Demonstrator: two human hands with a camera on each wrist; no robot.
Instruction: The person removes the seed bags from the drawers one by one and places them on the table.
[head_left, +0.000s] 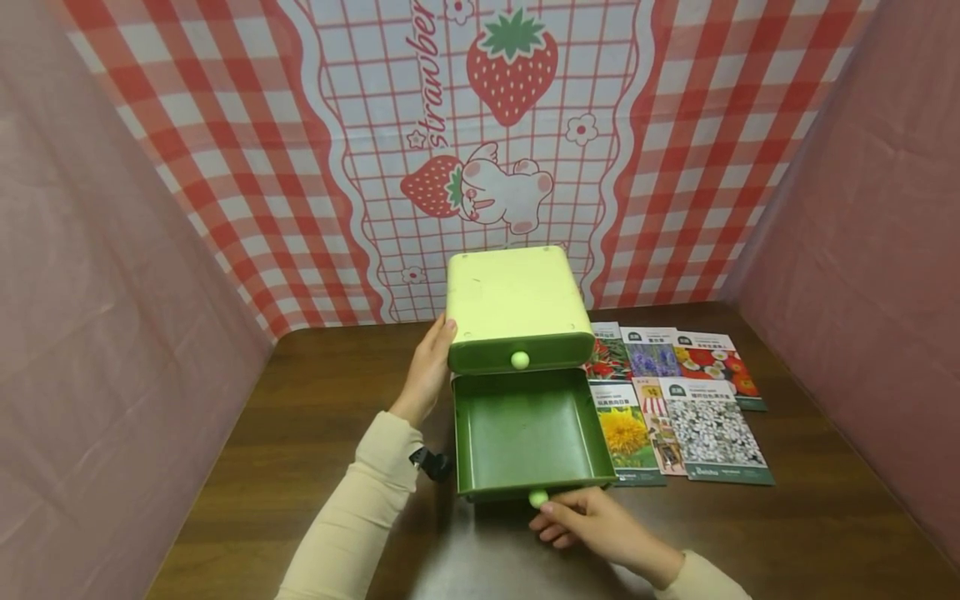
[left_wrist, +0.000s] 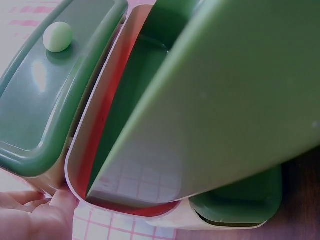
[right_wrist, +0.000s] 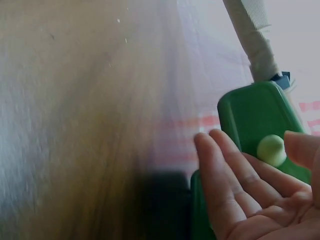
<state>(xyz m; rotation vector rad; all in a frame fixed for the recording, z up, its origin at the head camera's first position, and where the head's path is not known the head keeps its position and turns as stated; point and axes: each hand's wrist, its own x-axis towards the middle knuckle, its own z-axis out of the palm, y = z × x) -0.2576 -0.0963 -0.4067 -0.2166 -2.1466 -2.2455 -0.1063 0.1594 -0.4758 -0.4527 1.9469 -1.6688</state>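
Two hands work a green drawer box (head_left: 516, 304) near the surface's back edge: left hand (head_left: 427, 367) flat against its side, steadying it; right hand (head_left: 592, 525), fingers relaxed, at the open drawer's (head_left: 529, 433) knob (head_left: 537, 498). Seed packets (head_left: 678, 404) lie alongside.

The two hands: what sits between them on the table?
In the head view, the pulled-out lower drawer of the green drawer box lies between the left hand, on the box's side, and the right hand, at the drawer's knob.

Staged tabletop booth: strawberry backdrop (head_left: 480, 125), pink walls (head_left: 97, 275)
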